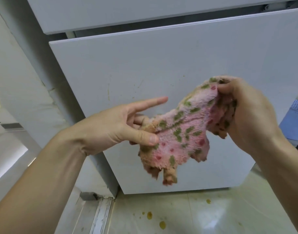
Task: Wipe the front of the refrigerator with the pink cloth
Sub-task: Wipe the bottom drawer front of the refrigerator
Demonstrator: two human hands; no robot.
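Note:
The pink cloth point(180, 132), fluffy with green and red spots, hangs stretched between my two hands in front of the refrigerator's lower door point(145, 68). My left hand point(121, 127) pinches its left edge between thumb and bent fingers, the index finger pointing out straight. My right hand point(246, 114) grips the bunched upper right corner. The white door carries thin yellowish streaks and specks near its middle. The cloth hangs clear of the door, not pressed on it.
The upper refrigerator door point(111, 12) overhangs above. A white wall point(18, 73) runs along the left. The pale tiled floor point(195, 213) below has yellow drips. A blue perforated basket point(295, 119) stands at the right edge. A metal sill track point(101, 215) lies at the bottom left.

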